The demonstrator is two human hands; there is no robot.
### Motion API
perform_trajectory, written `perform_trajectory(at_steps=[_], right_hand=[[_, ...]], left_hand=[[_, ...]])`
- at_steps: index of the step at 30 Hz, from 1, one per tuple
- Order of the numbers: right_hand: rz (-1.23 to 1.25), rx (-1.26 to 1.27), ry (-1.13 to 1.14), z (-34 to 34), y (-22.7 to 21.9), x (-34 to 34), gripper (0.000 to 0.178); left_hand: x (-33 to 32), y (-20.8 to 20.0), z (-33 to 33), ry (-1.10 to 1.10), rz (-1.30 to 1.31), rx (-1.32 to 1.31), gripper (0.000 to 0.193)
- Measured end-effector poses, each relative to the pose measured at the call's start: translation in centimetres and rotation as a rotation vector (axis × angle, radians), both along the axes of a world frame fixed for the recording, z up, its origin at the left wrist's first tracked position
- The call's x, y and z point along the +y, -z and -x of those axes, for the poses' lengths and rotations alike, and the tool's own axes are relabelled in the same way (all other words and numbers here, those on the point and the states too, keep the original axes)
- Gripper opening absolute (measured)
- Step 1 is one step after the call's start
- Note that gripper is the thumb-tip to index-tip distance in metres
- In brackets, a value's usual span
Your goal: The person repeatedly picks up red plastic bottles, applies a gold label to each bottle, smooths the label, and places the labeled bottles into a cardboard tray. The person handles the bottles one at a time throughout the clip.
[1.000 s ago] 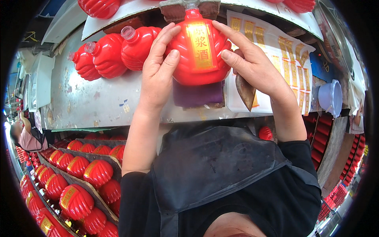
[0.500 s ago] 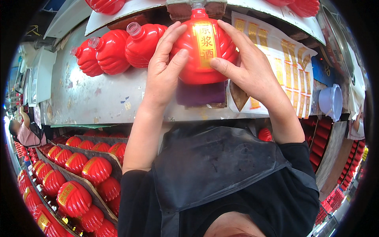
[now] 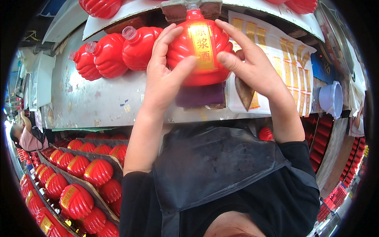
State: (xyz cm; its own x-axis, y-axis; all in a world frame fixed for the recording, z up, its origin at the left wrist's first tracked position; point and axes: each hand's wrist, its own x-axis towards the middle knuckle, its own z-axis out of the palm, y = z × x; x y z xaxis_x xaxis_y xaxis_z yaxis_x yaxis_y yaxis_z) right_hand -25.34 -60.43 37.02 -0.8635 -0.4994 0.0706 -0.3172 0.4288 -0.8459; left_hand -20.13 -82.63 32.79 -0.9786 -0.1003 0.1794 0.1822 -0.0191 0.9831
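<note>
A round, ribbed red bottle (image 3: pixel 181 74) with a clear neck lies between my hands, its neck pointing away from me. Down its middle runs a gold label (image 3: pixel 204 49) with red print. My left hand (image 3: pixel 166 65) cups the bottle's left side, the thumb reaching over its front. On the other side my right hand (image 3: pixel 250 65) curves along the bottle, fingers at its upper edge and thumb by the label's right edge. A brown, pointed, flat blade (image 3: pixel 245 94) sticks out below my right palm; its grip is hidden. Under the bottle lies a dark purple pad (image 3: pixel 199 95).
Several unlabelled red bottles (image 3: pixel 110 55) stand on the metal table to the left. A sheet of gold labels (image 3: pixel 292 75) lies right, near a pale blue bucket (image 3: pixel 331 99). Labelled bottles (image 3: pixel 77 201) fill racks at lower left. A person (image 3: pixel 29 136) is at far left.
Both thumbs have drawn back over the bottle's front, the right one leaving the label's middle. The brown blade has moved right along with my right hand. The view has shifted slightly.
</note>
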Motion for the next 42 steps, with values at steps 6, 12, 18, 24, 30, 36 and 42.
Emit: perform_trajectory(at_steps=[6, 12, 18, 24, 30, 36, 42], right_hand=[[0.129, -0.217, 0.026, 1.5, -0.1, 1.3, 0.06], [0.145, -0.19, -0.016, 1.1, 0.6, 0.7, 0.064], [0.069, -0.086, 0.006, 0.8, 0.8, 0.4, 0.065], [0.119, -0.104, 0.029, 1.5, -0.7, 0.5, 0.063], [0.067, 0.139, -0.089, 3.1, -1.6, 0.2, 0.051], [-0.033, 0.236, -0.096, 3.2, -1.1, -0.7, 0.053], [-0.026, 0.241, -0.1, 3.3, -1.0, -0.7, 0.054]], left_hand=[[0.0, -0.3, 0.0, 0.021, -0.036, -0.035, 0.068], [0.4, -0.7, -0.1, -0.001, 0.006, -0.064, 0.077], [1.0, -0.7, 0.0, -0.056, 0.098, -0.061, 0.081], [0.9, -1.5, -0.1, -0.032, 0.021, -0.091, 0.088], [-0.4, -1.9, 1.6, -0.035, 0.444, 0.124, 0.079], [-0.7, -2.0, 2.0, 0.021, 0.768, 0.175, 0.072], [-0.7, -1.7, 2.1, 0.026, 0.711, 0.161, 0.069]])
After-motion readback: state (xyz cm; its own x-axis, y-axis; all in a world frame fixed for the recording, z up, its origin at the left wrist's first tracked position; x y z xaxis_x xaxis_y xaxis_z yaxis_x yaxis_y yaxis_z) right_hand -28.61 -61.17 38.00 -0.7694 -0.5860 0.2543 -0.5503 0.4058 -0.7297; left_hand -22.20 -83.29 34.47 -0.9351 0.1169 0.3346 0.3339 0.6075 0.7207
